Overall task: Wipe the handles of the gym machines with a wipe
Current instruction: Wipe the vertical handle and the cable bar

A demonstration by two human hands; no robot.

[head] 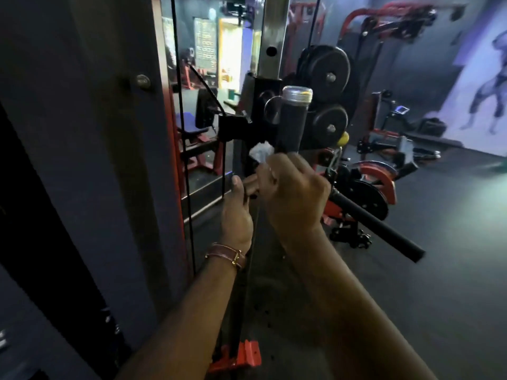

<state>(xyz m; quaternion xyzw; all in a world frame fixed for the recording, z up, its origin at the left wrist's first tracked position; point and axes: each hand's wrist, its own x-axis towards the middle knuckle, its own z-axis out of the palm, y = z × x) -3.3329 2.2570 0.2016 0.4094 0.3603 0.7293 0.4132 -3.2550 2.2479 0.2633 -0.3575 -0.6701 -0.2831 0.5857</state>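
Item: bar handle (290,122) — black grip with a silver end cap, standing upright at frame centre on a cable machine; its other arm (384,226) slants down to the right.

Wipe (260,152) — white, crumpled, pressed against the lower part of the upright grip, just above the right hand.

Progress: judged mid-wipe on this handle. The slanted arm and the machines behind appear still to do; how much of the grip is cleaned cannot be told.

Right hand (293,193) — knuckles toward the camera, fingers clenched round the bar and wipe, forearm rising from lower right.

Left hand (237,212) — just beside it, thumb up, fingers curled round the bar below; strap bracelet (227,256) at the wrist.
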